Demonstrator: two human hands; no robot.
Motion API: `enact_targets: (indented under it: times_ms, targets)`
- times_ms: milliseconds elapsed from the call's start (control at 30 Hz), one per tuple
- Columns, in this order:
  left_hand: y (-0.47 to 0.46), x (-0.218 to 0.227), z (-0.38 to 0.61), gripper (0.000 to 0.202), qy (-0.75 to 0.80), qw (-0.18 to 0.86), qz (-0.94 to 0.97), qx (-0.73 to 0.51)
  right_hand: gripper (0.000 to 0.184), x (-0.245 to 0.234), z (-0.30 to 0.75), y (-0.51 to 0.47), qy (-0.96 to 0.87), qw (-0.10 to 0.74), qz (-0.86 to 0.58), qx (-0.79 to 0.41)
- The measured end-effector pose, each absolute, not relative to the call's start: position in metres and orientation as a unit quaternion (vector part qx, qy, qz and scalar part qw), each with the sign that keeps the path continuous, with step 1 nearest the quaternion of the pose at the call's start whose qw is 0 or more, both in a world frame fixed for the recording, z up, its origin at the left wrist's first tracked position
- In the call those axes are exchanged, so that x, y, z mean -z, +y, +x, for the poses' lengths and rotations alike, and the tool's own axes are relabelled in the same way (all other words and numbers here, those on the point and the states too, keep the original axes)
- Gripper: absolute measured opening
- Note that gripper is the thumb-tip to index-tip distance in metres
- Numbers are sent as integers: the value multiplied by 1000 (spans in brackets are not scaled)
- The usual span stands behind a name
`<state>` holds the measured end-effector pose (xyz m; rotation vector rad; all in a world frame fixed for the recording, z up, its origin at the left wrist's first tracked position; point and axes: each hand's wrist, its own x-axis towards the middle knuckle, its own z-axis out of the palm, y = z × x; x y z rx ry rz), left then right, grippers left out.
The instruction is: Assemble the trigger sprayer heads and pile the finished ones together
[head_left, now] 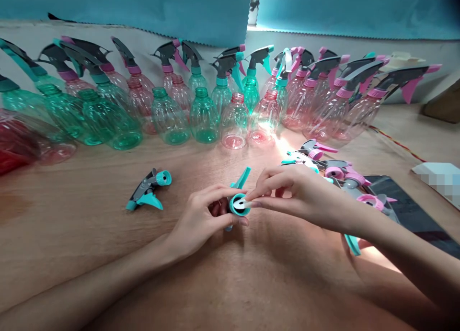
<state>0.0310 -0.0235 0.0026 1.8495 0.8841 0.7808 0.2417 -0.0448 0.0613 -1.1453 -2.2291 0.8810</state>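
Left hand [192, 218]: your fingers are wrapped round a spray head [232, 210] near the middle of the scene, its round teal collar mouth facing you; if that hold slackens under a push, the head could twist out of line.
Right hand [293, 192]: your thumb and finger are pinched narrow on a small white disc [237, 205] at the collar mouth; too light a pinch could drop it, too hard a one could flick it away.
Disc fit: it lies across the opening, partly hidden by your fingertips, so I cannot tell how deep it sits; pressed on one edge, it might jam or bend.
Trigger [242, 178]: it juts out on the far side of the collar; a knock there could turn the whole head.
Loose spray head [143, 189]: it lies on the tabletop [89, 221] to the left, apart from your left hand; a careless sweep could bump it.
Pile of spray heads [354, 179]: heaped to the right, beyond your right forearm [381, 225] and partly over a dark flat panel [413, 211]; a dragging arm could scatter it.
Open bottles [204, 115]: uncapped and close together on the far side; one tipped by a long reach could topple its neighbours.
Topped bottles [325, 115]: farther still, probably top-heavy and easily knocked.
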Motion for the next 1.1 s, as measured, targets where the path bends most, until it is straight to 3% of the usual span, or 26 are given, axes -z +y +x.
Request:
enact_targets:
  times_ms: [467,1100]
  targets:
    - [-24,-5,32,33,370,449,755,-303,7,-51,235,-50,-863,211,-433,-156]
    - [-24,-3,31,34,355,437,770,-302,15,-49,235,-51,-868,166,-445,-143]
